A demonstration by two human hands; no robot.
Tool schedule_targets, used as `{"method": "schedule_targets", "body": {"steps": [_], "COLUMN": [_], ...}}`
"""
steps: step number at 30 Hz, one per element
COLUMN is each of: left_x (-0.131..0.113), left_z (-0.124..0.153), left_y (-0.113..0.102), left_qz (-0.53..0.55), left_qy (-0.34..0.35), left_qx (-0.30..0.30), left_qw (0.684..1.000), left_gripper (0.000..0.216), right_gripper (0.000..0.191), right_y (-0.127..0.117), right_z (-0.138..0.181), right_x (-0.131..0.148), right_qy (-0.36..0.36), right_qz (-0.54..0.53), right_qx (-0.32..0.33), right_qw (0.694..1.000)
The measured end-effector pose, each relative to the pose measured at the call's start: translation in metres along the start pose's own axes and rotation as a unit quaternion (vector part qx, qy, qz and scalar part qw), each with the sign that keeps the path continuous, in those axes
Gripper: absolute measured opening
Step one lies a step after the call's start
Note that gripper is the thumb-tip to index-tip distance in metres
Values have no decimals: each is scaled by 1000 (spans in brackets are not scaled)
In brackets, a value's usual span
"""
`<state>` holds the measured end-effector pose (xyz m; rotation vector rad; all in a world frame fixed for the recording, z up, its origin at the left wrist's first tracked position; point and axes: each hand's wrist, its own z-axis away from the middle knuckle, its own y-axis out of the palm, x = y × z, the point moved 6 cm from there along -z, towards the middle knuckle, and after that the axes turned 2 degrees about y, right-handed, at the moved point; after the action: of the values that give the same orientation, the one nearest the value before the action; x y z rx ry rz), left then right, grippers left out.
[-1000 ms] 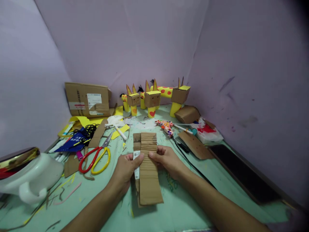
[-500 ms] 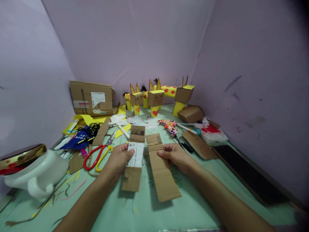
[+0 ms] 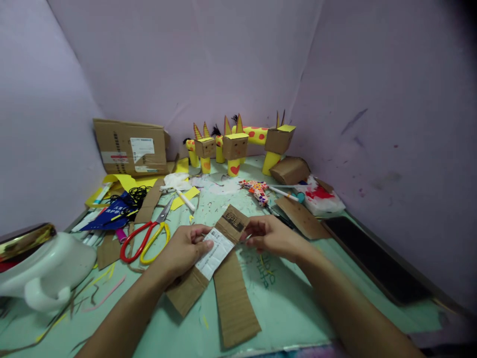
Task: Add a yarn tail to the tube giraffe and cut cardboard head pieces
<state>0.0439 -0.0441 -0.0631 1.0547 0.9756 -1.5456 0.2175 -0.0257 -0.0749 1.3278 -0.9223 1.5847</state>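
My left hand [image 3: 192, 248] is closed on a cardboard strip with a white label [image 3: 216, 251], pinching its left edge between thumb and fingers. The strip lies slanted, its dark-printed end up toward the right. At that end's right edge, my right hand [image 3: 274, 238] has its fingers curled against the cardboard, partly hidden. Below it, a plain cardboard strip [image 3: 236, 303] points toward me, its far end covered by the labelled one. Scissors with red and yellow handles [image 3: 149, 238] lie left of my left hand.
Cardboard-headed yellow animal figures [image 3: 234, 146] stand at the back. A cardboard box [image 3: 128, 146] leans at back left. Nearer left are a white cup-like vessel [image 3: 55, 268] and black string [image 3: 139, 199]. A dark flat slab [image 3: 372, 258] lies right, past a cardboard piece [image 3: 303, 219].
The labelled strip has turned clockwise and now overlaps the plain strip. My right hand has let go of the plain strip and moved to the labelled strip's far end. The view has shifted slightly.
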Motion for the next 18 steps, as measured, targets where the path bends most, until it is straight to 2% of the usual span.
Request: {"method": "schedule_targets", "body": {"steps": [2, 3, 6, 8, 10, 13, 16, 18], "left_x": [-1, -1, -1, 0, -1, -5, -14, -22], "left_z": [0, 1, 3, 5, 6, 9, 16, 21], "left_y": [-1, 0, 6, 12, 17, 22, 22, 16], "left_qz": [-23, -40, -133, -213, -291, -406, -510, -557], "left_qy": [13, 24, 67, 103, 143, 192, 222, 241], "left_qx": [10, 24, 94, 127, 117, 67, 24, 8], "left_qw": [1000, 999, 984, 963, 939, 891, 831, 795], "left_gripper": [28, 29, 28, 28, 30, 36, 39, 33], "right_gripper": [26, 26, 18, 12, 8, 5, 9, 11], "right_y": [-7, -11, -22, -22, -18, -11, -1, 3], "right_z": [2, 3, 6, 6, 8, 14, 23, 29], "right_x": [3, 5, 13, 17, 21, 27, 33, 34], "right_qy": [25, 25, -19, -46, -65, -95, -149, -190], "right_qz": [-54, -80, -121, -114, -74, 40, 167, 226], "right_qx": [-13, -39, -124, -138, -147, -167, -170, -152], "right_qw": [998, 996, 985, 983, 984, 981, 960, 943]}}
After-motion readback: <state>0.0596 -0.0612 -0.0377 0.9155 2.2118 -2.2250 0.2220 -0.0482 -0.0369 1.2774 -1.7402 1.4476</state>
